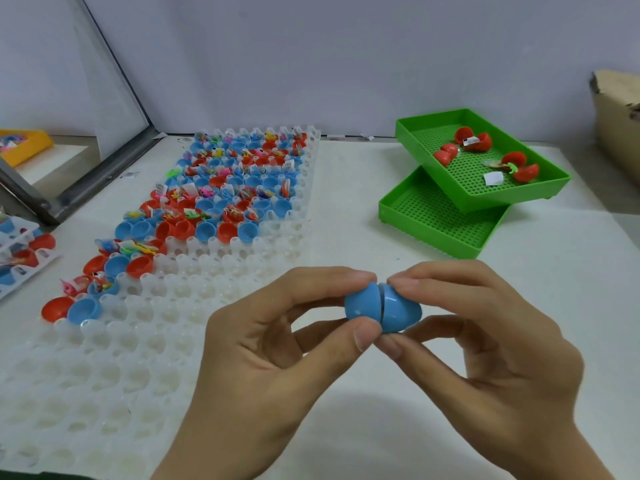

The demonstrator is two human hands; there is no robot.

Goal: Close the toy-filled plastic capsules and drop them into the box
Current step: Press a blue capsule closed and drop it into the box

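Blue capsule (382, 310) halves pinched nearly together between left hand (277, 348) and right hand (485, 341).

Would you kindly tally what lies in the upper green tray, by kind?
Open red capsules: 3
White paper slips: 1
Total in the upper green tray: 4

Blue capsule (382, 310): held above the white table (346, 209), its two halves pressed together with a thin seam showing.
Left hand (277, 344): left half is pinched between thumb and fingers.
Right hand (485, 337): right half is pinched likewise.
White holder tray (104, 358): open red and blue capsules are seated in its far rows.
Green trays (433, 216): two are stacked askew; red capsule halves (481, 142) are scattered in the upper one.
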